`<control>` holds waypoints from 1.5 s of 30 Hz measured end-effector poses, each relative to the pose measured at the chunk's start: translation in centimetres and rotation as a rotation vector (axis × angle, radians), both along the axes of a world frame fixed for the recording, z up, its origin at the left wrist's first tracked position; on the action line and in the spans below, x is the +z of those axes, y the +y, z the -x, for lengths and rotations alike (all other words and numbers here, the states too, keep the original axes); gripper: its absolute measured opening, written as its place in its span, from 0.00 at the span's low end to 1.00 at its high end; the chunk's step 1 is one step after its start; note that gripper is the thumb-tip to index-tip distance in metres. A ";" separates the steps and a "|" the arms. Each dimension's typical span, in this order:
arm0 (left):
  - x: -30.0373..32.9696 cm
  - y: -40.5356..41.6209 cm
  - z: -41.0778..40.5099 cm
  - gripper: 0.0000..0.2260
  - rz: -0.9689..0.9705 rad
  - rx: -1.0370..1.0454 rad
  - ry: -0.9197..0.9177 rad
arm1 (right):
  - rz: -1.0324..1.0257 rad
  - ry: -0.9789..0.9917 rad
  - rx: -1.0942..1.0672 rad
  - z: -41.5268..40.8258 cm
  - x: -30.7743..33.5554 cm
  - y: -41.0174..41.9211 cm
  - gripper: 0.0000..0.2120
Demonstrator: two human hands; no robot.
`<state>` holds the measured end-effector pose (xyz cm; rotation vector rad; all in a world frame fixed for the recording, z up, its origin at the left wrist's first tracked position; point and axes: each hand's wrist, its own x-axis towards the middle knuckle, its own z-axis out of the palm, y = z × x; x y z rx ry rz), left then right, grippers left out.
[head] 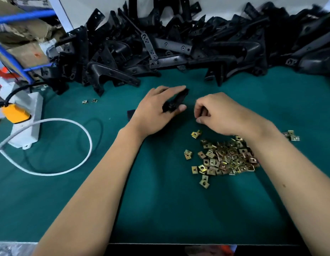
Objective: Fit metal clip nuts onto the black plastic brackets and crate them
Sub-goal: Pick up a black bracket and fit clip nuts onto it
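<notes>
1. On the green table [160,209], near the middle, the left hand [155,111] holds one black bracket [176,102]. The thumb and fingers curl round it, and part of the bracket sticks out past the fingers.
2. Just beside it, the right hand [219,115] has its fingers curled in tight. Something small and dark shows between the fingertips, but it is too blurry to tell what it is.
3. Under the right wrist lies a pile of small gold clip nuts [227,159]. A few nuts sit a little apart from the pile, toward the near edge and to the left of it.
4. Three more nuts [291,136] lie on the other side of the right arm.
5. Two stray nuts [89,101] lie on the table to the left of the hands.
6. At the back of the table is a big heap of black brackets [179,43], all jumbled up.
7. On the left side sits a white power strip [29,115] with a yellow plug [15,113] in it. A white cord [75,163] makes a big loop on the table beside it.
</notes>
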<state>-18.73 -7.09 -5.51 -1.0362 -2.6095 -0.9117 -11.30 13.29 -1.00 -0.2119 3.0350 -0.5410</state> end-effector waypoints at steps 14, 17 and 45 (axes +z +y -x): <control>-0.2 3.5 -2.8 0.12 -0.213 -0.011 0.022 | 0.847 0.310 -0.150 -2.4 -2.4 3.9 0.04; 0.4 3.7 -3.6 0.13 -0.283 -0.117 -0.011 | 1.039 0.299 -0.170 -2.4 -2.9 2.8 0.03; 2.1 3.7 -3.3 0.12 -0.384 -0.132 -0.208 | 1.076 0.098 -0.045 -2.4 -2.9 2.6 0.03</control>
